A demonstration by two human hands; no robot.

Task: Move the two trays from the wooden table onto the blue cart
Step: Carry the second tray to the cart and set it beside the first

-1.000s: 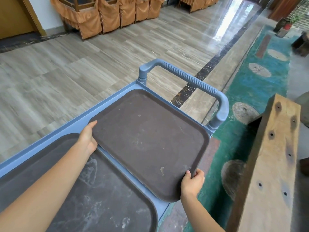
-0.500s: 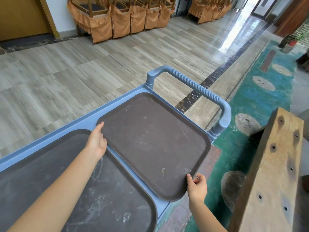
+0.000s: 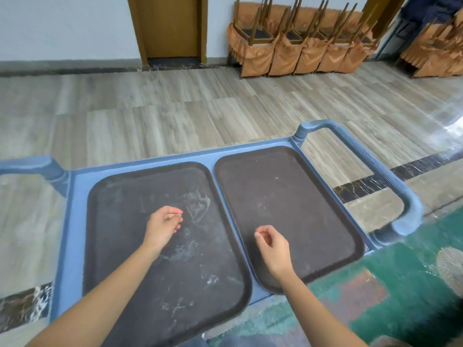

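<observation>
Two dark brown trays lie flat side by side on the blue cart (image 3: 75, 196). The left tray (image 3: 140, 266) is scuffed with pale marks; the right tray (image 3: 295, 201) is cleaner and sits near the cart's right handle (image 3: 375, 169). My left hand (image 3: 164, 226) hovers over the left tray with fingers loosely curled, holding nothing. My right hand (image 3: 271, 244) hovers over the near left part of the right tray, fingers also loosely curled and empty. The wooden table is out of view.
A second cart handle (image 3: 37, 169) sticks out at the left. Pale wood-look floor (image 3: 175, 116) stretches beyond the cart. Stacked chairs with orange covers (image 3: 295, 46) line the far wall beside a wooden door (image 3: 172, 26). Green patterned flooring (image 3: 413, 284) lies at the near right.
Both hands have let go of the right tray, which now rests flat on the cart. My view has swung left to face the cart squarely.
</observation>
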